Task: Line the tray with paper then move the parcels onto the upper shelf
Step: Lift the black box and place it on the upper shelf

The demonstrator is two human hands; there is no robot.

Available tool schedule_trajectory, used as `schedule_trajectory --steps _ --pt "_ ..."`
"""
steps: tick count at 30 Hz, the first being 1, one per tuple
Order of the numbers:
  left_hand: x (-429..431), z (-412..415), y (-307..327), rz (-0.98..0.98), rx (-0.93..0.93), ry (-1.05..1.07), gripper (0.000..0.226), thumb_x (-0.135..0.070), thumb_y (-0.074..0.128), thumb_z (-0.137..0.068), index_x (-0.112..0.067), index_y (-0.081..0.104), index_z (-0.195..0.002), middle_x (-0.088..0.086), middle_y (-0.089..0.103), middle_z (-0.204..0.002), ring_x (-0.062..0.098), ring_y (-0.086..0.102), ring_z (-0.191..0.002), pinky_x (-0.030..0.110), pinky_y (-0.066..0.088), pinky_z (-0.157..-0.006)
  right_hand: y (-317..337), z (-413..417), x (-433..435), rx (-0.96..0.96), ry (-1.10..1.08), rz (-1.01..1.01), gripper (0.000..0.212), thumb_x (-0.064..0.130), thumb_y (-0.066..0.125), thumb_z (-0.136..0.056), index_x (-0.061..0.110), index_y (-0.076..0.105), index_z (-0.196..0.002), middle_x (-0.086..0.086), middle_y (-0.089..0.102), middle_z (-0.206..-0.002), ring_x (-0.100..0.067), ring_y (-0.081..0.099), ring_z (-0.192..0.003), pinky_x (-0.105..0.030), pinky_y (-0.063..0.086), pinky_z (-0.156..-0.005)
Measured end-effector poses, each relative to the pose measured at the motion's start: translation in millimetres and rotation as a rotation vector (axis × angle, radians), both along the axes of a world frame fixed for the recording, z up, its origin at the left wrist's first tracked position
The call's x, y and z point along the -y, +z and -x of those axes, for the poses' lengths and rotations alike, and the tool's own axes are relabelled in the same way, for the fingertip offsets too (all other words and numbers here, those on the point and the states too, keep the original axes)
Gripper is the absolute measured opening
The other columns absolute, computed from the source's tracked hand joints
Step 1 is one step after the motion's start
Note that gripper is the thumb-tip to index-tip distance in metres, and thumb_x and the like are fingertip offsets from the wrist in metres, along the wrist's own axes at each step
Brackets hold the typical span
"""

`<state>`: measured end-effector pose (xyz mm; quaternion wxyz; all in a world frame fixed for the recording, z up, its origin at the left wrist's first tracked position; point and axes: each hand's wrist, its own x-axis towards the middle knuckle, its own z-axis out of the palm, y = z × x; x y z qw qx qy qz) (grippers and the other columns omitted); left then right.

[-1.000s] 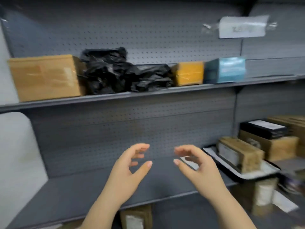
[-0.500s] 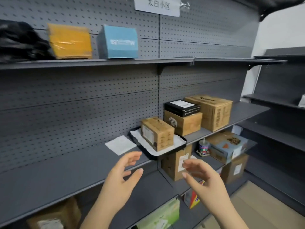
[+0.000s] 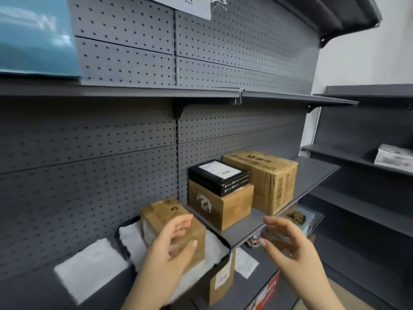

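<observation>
While left hand (image 3: 172,249) and right hand (image 3: 288,247) spread wide holding nothing, 1 parcel (image 3: 165,218) sits in 1 paper-lined tray (image 3: 120,229) below the upper shelf (image 3: 134,91) | left hand before it, contact blurred | 3 boxes (image 3: 223,206) right of tray | 1 blue box (image 3: 35,36) up top, cropped

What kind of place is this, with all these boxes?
Probably a parcel storeroom or pickup point: grey metal shelves with perforated back panels line the walls, taped brown cardboard boxes with stickers sit on them, and a white paper sign is taped up high.
</observation>
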<state>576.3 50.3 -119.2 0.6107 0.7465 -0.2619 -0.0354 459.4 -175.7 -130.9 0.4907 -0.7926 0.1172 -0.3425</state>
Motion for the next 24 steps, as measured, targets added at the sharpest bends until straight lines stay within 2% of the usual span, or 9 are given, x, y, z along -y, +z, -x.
schedule_trajectory --steps 3,7,12,16,19,21,24 --pt "39 -38 1 0.004 0.016 -0.018 0.054 -0.016 0.069 -0.087 -0.064 0.054 -0.108 -0.040 0.058 -0.111 -0.014 0.053 -0.108 0.030 0.046 -0.099 -1 -34 34 0.017 -0.035 -0.012 0.044 0.018 0.078 -0.076 0.046 0.061 -0.106 0.020 0.063 -0.105 -0.004 0.061 -0.104 -0.025 0.052 -0.086" --pt "83 -78 -6 -0.022 0.006 -0.040 0.057 -0.014 0.070 -0.086 -0.063 0.053 -0.109 -0.039 0.056 -0.112 -0.012 0.053 -0.109 0.035 0.049 -0.100 -8 -78 76 0.013 -0.033 -0.044 0.046 0.013 0.078 -0.076 0.042 0.063 -0.109 0.014 0.064 -0.105 -0.005 0.059 -0.108 -0.027 0.054 -0.086" --pt "133 -107 -8 -0.073 0.023 -0.017 0.051 -0.022 0.069 -0.087 -0.061 0.051 -0.113 -0.035 0.048 -0.124 -0.013 0.049 -0.114 0.025 0.051 -0.097 -13 -136 128 0.052 0.074 -0.057 0.049 0.011 0.079 -0.075 0.033 0.061 -0.116 0.021 0.062 -0.119 0.002 0.057 -0.115 -0.033 0.049 -0.097" --pt "173 -126 -13 -0.098 0.022 0.080 0.051 -0.020 0.072 -0.085 -0.058 0.051 -0.113 -0.037 0.034 -0.122 -0.011 0.043 -0.117 0.027 0.048 -0.101 -23 -189 174 0.038 0.180 0.050 0.061 0.021 0.083 -0.072 0.040 0.054 -0.122 0.017 0.055 -0.132 -0.005 0.049 -0.127 -0.034 0.041 -0.106" --pt "199 -138 -16 -0.098 -0.004 0.181 0.056 -0.026 0.075 -0.082 -0.061 0.047 -0.116 -0.033 0.026 -0.139 -0.006 0.034 -0.126 0.027 0.042 -0.104 -18 -222 204 0.045 0.292 0.134 0.067 0.036 0.082 -0.066 0.049 0.049 -0.123 0.019 0.049 -0.136 -0.002 0.041 -0.134 -0.028 0.033 -0.112" --pt "214 -143 -17 -0.085 -0.018 0.256 0.060 -0.030 0.077 -0.080 -0.063 0.045 -0.118 -0.028 0.023 -0.146 -0.002 0.029 -0.131 0.028 0.038 -0.107 -11 -239 219 0.031 0.373 0.173 0.074 0.025 0.085 -0.067 0.054 0.046 -0.122 0.019 0.046 -0.138 0.000 0.036 -0.136 -0.025 0.030 -0.114" --pt "233 -150 -18 -0.082 -0.041 0.355 0.067 -0.040 0.081 -0.073 -0.066 0.041 -0.121 -0.024 0.027 -0.149 0.002 0.024 -0.140 0.041 0.031 -0.117 -6 -261 235 -0.065 0.449 0.238 0.072 0.023 0.086 -0.066 0.055 0.047 -0.117 0.014 0.040 -0.142 -0.003 0.028 -0.140 -0.034 0.025 -0.117"
